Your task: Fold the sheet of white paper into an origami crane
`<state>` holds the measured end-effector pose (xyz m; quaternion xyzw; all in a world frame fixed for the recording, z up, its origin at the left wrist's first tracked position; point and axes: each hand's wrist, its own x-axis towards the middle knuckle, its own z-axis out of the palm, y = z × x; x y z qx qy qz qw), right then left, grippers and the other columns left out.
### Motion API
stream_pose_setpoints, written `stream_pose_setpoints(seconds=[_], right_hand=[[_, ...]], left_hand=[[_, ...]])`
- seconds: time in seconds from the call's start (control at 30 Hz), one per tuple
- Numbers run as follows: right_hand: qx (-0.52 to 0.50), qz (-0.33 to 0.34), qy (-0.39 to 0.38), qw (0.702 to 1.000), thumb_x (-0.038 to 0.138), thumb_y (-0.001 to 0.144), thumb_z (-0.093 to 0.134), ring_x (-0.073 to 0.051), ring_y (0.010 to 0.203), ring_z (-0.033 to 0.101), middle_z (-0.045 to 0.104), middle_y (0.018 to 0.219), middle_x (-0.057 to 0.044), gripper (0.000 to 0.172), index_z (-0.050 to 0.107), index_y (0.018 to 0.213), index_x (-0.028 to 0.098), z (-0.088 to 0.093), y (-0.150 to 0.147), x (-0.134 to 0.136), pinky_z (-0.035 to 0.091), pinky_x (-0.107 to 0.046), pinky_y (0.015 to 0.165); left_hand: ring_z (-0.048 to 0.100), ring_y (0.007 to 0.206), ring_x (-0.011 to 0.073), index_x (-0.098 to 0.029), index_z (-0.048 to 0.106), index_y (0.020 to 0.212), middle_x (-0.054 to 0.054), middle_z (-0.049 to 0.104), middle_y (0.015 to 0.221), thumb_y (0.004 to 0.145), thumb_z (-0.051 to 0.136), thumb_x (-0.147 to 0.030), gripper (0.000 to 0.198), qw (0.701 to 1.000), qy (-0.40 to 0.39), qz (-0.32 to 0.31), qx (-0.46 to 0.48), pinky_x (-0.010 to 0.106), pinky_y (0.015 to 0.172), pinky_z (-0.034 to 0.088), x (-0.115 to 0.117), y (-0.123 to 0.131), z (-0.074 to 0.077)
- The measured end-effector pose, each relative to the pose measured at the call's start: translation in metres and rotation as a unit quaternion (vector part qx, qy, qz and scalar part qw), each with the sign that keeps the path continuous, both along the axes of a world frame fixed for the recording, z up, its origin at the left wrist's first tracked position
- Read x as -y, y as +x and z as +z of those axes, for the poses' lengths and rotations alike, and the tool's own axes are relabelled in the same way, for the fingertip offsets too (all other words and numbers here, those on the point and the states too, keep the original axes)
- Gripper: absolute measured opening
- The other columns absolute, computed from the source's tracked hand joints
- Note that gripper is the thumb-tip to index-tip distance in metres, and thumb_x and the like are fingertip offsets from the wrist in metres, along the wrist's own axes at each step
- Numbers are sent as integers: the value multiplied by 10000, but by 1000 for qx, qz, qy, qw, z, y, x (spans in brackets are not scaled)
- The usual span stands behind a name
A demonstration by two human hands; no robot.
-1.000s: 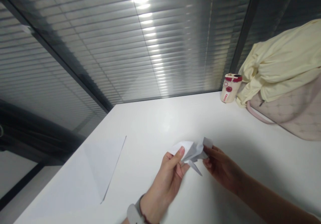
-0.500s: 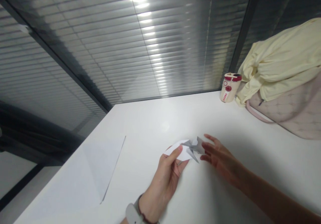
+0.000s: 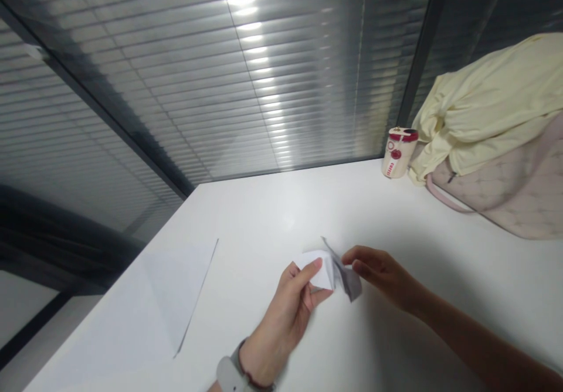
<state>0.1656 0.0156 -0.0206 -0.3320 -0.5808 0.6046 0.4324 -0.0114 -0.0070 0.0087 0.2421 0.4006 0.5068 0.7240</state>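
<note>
My left hand [image 3: 292, 304], with a grey watch on its wrist, is closed on a piece of folded white paper [image 3: 324, 273], thumb on top and fingers beneath. The paper has several creased flaps that stand out on its right side. Over those flaps is my right hand [image 3: 378, 272], its thumb and index finger drawn together at the edge of a shaded grey-looking flap [image 3: 352, 283]. The right hand's other fingers are curled and partly hidden. Both hands are just above the white table [image 3: 255, 216].
On the table's left lies a large white paper sheet [image 3: 145, 304]. A cream and red cup [image 3: 399, 153] stands at the back right, beside a pink quilted bag [image 3: 519, 204] with a pale yellow cloth [image 3: 492, 105] over it. Blinds [image 3: 264, 87] rise behind the table.
My right hand's spread fingers have come together at the paper's flap. The flaps have turned, and one now points down to the right. My left hand keeps its grip.
</note>
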Motion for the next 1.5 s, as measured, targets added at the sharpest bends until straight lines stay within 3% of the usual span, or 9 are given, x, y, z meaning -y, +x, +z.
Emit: stream_pose_setpoints(seconds=[0.2,0.37,0.5,0.63,0.83,1.07,1.17,1.27,1.5], right_hand=[[47,-6,-23,999,572,782,604,-84,455,405,477,513,33,439,591,693,143,-4,1,-1,299,-208,438],[103,-22,-15,994,516,801,604,-74,477,351,410,514,52,403,561,646,146,-3,2,0,256,-209,447],[133,-13,-11,991,481,824,580,-78,480,369,394,513,51,396,547,615,146,-2,3,1,270,-208,452],[152,-18,-18,988,461,829,571,-90,439,430,437,488,38,387,548,598,152,0,2,3,317,-201,419],[127,-23,-46,991,388,756,672,-85,431,474,506,530,33,273,579,647,155,2,0,6,382,-180,389],[125,-27,-80,989,396,763,655,-78,363,472,480,445,55,338,505,571,163,-2,-5,7,356,-160,336],[101,-11,-94,990,445,788,624,-77,332,466,487,464,81,281,554,791,172,-1,-7,9,374,-158,309],[66,2,-91,994,463,818,587,-80,303,470,500,516,112,400,458,1115,228,3,-5,12,376,-154,278],[10,63,-89,994,437,854,544,-84,353,526,560,560,92,399,421,1169,225,9,0,12,428,-161,333]], left_hand=[[615,639,124,-124,675,755,21,667,702,662,782,-176,151,999,36,8,-35,211,582,565,1,0,1],[641,811,165,-139,679,870,55,699,868,674,770,-175,219,997,61,-15,-39,265,755,560,2,-3,-5],[647,842,182,-134,673,877,64,698,882,672,762,-165,226,998,45,-43,-12,285,802,540,2,-2,-7],[654,767,173,-137,647,856,55,699,829,671,752,-119,213,998,42,-43,-17,259,731,527,3,5,-4],[645,699,171,-116,643,873,89,701,806,764,716,-257,193,996,53,-74,-15,253,668,490,7,8,-12],[642,713,188,-104,698,852,99,715,833,713,758,-322,266,996,42,-58,-56,268,695,491,9,12,-15],[641,682,191,-100,698,838,94,711,785,718,752,-333,267,996,51,-43,-63,289,694,493,9,13,-15],[630,646,187,-105,698,824,85,703,744,731,738,-334,250,994,58,-30,-90,296,668,486,8,11,-17],[566,537,160,-123,678,660,32,652,584,676,764,-377,269,969,81,45,-231,255,541,423,0,5,-29]])
